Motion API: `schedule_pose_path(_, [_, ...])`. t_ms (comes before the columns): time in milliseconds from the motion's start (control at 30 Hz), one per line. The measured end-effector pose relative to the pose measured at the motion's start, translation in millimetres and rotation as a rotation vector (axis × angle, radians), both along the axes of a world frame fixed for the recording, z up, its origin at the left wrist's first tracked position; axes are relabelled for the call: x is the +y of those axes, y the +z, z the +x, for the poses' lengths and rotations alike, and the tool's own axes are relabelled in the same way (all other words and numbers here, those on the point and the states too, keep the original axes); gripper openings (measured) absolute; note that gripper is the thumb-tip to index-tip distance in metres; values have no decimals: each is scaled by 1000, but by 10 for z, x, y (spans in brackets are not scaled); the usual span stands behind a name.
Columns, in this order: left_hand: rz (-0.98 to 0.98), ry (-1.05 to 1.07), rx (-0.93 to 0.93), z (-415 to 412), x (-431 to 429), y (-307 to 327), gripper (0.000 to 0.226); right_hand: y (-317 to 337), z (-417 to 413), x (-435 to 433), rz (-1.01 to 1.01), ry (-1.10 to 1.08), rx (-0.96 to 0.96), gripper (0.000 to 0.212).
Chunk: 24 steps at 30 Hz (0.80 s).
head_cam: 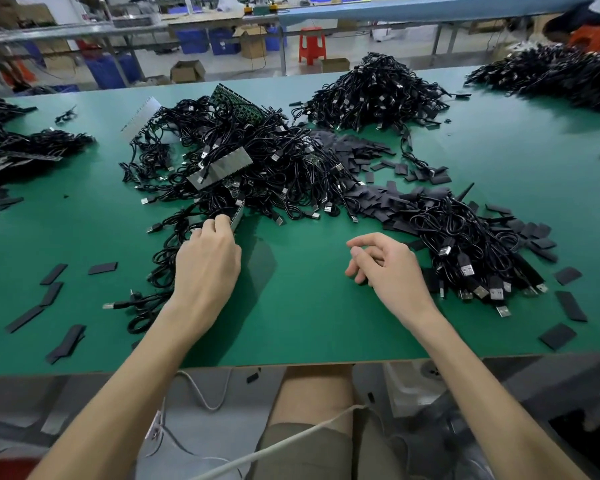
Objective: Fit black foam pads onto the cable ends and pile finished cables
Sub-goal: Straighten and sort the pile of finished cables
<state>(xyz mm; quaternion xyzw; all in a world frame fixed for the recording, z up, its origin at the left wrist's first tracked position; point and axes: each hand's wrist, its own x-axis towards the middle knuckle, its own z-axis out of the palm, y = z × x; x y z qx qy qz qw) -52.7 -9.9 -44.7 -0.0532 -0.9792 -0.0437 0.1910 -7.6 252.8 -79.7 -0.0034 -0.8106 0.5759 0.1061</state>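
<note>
Near edge of cable pile (257,161) held in left hand (207,261) grip; right hand (385,265) grip loose, empty, near foam pads (378,199) on tabletop (291,306).

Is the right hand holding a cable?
No, the right hand has its fingers loosely curled over the green table and holds nothing.

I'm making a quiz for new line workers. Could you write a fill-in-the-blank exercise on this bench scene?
1. The table surface is ____.
2. The left hand reaches the central cable heap; the right hand holds ____.
3. The loose foam pads are ____.
4. The stool behind the table is ____.
Missing words: green; nothing; black; red.
</note>
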Motion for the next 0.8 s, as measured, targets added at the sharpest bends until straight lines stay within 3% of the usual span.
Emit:
schedule_pose_path(300, [-32, 117, -36, -284, 157, 16, 22, 21, 28, -13, 6, -8, -1, 10])
schedule_pose_path(667, [0, 88, 1, -418, -56, -58, 8, 33, 25, -24, 11, -12, -10, 10])
schedule_pose_path(800, [26, 46, 64, -316, -120, -29, 15, 26, 12, -15, 23, -14, -7, 10])
